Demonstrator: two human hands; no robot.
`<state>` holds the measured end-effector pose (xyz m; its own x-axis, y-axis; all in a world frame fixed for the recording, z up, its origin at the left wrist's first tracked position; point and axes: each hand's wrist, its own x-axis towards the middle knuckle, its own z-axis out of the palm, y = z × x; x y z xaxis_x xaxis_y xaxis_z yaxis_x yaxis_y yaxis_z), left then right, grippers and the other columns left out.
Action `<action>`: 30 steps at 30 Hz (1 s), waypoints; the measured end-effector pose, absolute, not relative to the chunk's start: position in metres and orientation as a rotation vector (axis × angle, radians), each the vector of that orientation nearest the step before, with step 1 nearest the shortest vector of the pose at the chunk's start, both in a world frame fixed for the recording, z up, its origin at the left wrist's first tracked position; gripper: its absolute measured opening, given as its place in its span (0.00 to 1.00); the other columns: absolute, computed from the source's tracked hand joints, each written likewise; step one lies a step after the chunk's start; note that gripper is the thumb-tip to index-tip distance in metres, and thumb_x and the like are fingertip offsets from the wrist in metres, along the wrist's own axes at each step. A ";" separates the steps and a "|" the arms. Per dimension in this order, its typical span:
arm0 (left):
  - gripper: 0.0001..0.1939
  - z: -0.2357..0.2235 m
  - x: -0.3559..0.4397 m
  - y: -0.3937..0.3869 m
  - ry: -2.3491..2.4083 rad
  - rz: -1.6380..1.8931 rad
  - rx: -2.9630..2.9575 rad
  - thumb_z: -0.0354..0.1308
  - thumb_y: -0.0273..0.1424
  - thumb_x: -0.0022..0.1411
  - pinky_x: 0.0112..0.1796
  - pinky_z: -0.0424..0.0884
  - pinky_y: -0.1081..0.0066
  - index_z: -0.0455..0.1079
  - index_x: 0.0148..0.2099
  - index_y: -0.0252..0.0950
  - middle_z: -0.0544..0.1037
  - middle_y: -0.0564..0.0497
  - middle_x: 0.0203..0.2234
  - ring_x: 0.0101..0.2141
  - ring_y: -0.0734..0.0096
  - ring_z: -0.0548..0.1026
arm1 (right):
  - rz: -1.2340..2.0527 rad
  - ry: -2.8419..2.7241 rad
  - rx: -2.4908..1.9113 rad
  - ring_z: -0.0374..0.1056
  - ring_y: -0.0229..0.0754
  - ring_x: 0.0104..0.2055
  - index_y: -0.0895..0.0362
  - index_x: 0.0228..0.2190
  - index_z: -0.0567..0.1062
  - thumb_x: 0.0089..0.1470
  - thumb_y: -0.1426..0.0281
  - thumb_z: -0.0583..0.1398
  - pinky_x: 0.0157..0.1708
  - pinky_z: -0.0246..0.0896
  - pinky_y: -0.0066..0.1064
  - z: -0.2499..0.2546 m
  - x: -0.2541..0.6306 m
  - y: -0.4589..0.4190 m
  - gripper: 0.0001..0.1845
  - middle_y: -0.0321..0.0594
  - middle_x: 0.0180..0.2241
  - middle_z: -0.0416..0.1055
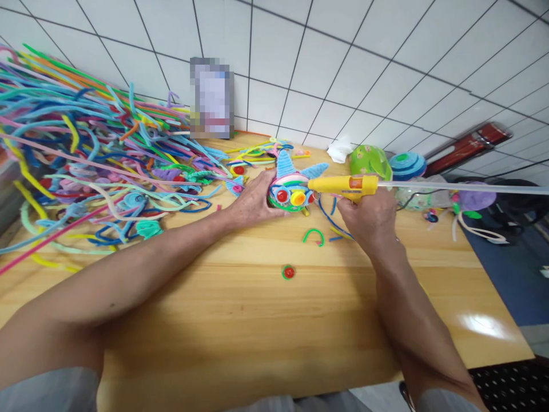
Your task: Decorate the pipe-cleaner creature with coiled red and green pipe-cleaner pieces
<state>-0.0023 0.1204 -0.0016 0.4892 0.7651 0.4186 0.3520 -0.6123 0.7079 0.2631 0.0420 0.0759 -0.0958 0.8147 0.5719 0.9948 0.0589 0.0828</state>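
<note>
My left hand (256, 200) is wrapped round the left side of a colourful pipe-cleaner figure (288, 182) with blue ear-like points and red and yellow button shapes on its front. In my right hand (371, 220) is a yellow hot glue gun (343, 185), its nozzle at the figure's upper right side. I cannot tell whether the tip touches it. A long clear glue stick (450, 187) runs out of the gun's back to the right. Below the figure lie a curved green pipe-cleaner piece (314, 232) and a small red-and-green button shape (289, 272).
A large heap of pipe cleaners (86, 154) covers the table's left side. A blurred-out upright panel (212, 98) leans on the tiled wall. White tissue (340, 150), a green patterned item (369, 163) and a blue coiled disc (405, 166) stand at the back right. The wooden table (240, 326) ends at the right.
</note>
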 end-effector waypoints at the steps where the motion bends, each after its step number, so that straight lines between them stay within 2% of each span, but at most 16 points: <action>1: 0.51 -0.001 -0.002 0.120 0.908 1.003 2.195 0.78 0.45 0.50 0.60 0.71 0.47 0.60 0.70 0.39 0.73 0.38 0.62 0.60 0.43 0.73 | -0.662 -1.978 -1.800 0.73 0.58 0.41 0.58 0.42 0.77 0.56 0.69 0.58 0.37 0.68 0.43 0.076 0.263 0.042 0.13 0.54 0.38 0.75; 14: 0.51 0.000 -0.003 0.119 0.890 1.000 2.177 0.78 0.46 0.51 0.62 0.69 0.46 0.60 0.70 0.39 0.72 0.38 0.63 0.62 0.41 0.72 | -0.644 -2.005 -1.815 0.69 0.54 0.39 0.58 0.36 0.75 0.52 0.70 0.59 0.34 0.63 0.40 0.076 0.265 0.044 0.08 0.51 0.35 0.72; 19: 0.49 0.003 -0.004 0.117 0.864 1.015 2.189 0.77 0.46 0.53 0.62 0.69 0.49 0.60 0.70 0.40 0.72 0.39 0.64 0.62 0.43 0.72 | -0.597 -2.025 -1.843 0.69 0.54 0.38 0.57 0.34 0.74 0.52 0.70 0.59 0.33 0.62 0.39 0.080 0.263 0.043 0.07 0.51 0.35 0.73; 30: 0.50 0.002 -0.003 0.118 0.883 1.022 2.211 0.77 0.46 0.51 0.61 0.70 0.49 0.60 0.70 0.40 0.73 0.39 0.63 0.63 0.43 0.72 | -0.583 -1.995 -1.869 0.69 0.56 0.38 0.55 0.35 0.75 0.51 0.70 0.59 0.31 0.62 0.40 0.080 0.263 0.041 0.08 0.52 0.35 0.73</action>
